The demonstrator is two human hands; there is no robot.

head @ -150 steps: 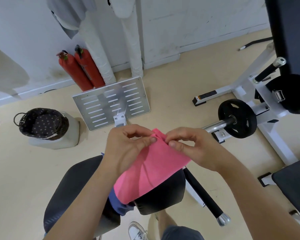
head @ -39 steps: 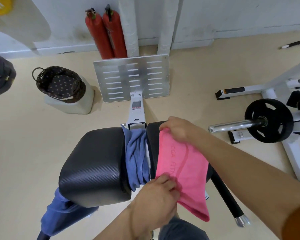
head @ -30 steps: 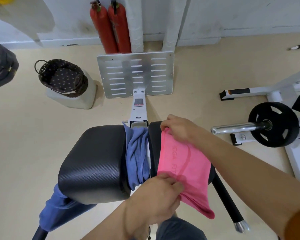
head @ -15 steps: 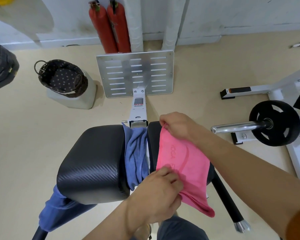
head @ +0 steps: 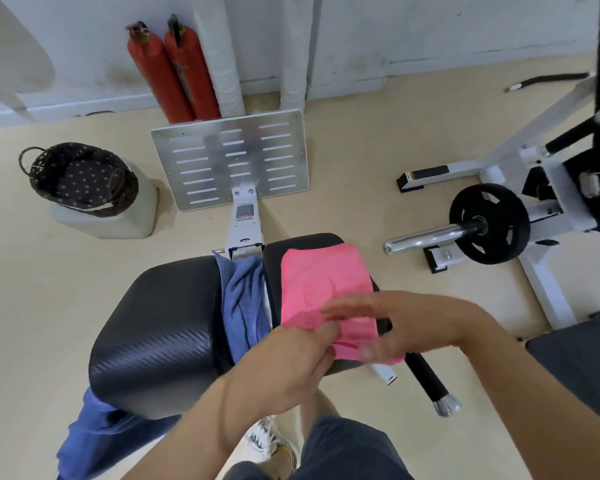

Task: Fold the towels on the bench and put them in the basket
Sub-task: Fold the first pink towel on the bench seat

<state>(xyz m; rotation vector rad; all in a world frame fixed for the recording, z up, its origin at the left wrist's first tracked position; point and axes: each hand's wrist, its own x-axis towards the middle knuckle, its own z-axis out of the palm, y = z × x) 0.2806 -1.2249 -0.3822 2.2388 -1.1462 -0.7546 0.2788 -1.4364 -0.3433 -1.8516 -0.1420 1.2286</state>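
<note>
You face a slotted metal plate [head: 230,160] standing on the beige floor [head: 343,168]. Just behind it, two red fire extinguishers [head: 184,71] lean at the white wall [head: 430,26], beside two white wrapped pipes [head: 222,64]. Left of the plate sits a pale block [head: 118,220]. Well to its right, a black weight disc [head: 478,244] rides a chrome bar [head: 426,237] on a white frame [head: 541,282]. Behind and right of the plate lies a black strap [head: 548,79]. Nearer you than the plate, a black handle [head: 426,379] ends in a chrome cap.

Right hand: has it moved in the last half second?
Yes. The right hand came from the pad's far edge toward its near edge, now over the pink towel by the left hand.
</note>
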